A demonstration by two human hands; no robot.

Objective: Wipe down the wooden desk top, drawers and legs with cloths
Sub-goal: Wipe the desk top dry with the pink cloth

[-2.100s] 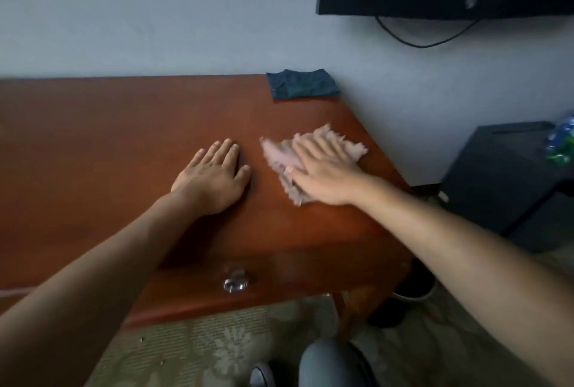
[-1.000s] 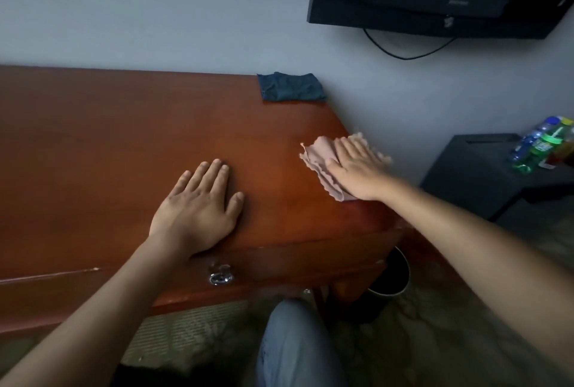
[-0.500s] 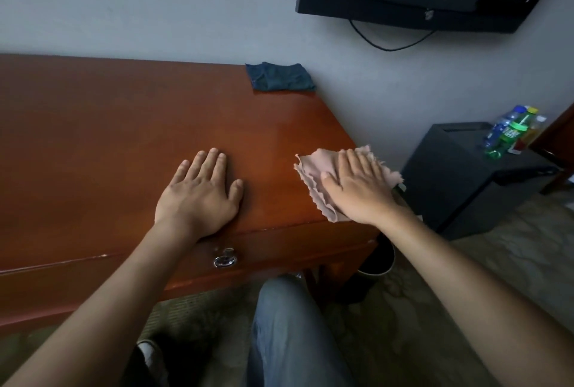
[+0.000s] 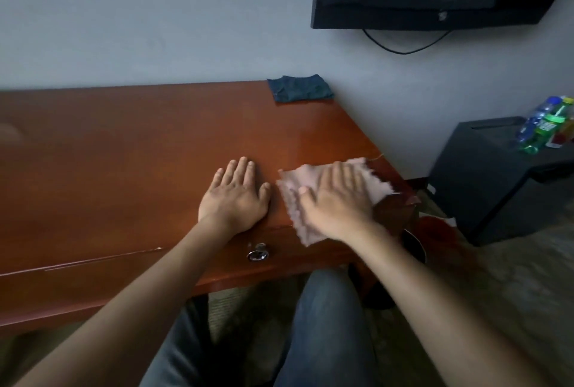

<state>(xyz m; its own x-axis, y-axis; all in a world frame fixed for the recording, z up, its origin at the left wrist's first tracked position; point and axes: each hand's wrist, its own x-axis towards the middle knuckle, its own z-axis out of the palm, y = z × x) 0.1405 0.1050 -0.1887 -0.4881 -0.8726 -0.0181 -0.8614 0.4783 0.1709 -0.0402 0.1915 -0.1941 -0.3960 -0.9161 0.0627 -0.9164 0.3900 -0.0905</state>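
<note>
Flat hands on a glossy wooden table (image 4: 124,153)

The right hand (image 4: 337,200), fingers straight, presses a frayed pink cloth (image 4: 298,200) at the front right corner; the left hand (image 4: 236,197) lies spread beside it. A folded dark blue cloth (image 4: 299,88) sits at the back edge.

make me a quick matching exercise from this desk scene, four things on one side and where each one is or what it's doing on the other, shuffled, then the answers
Things
1. pink cloth
2. blue cloth
3. left hand
4. metal drawer pull

Places or states
A. folded at the far right corner of the desk top, against the wall
B. flat on the bare wood, holding nothing
C. on the drawer front, below the desk top's near edge
D. pressed under the right hand, hanging over the near edge

Pairs: 1-D, 2-A, 3-B, 4-C
</note>
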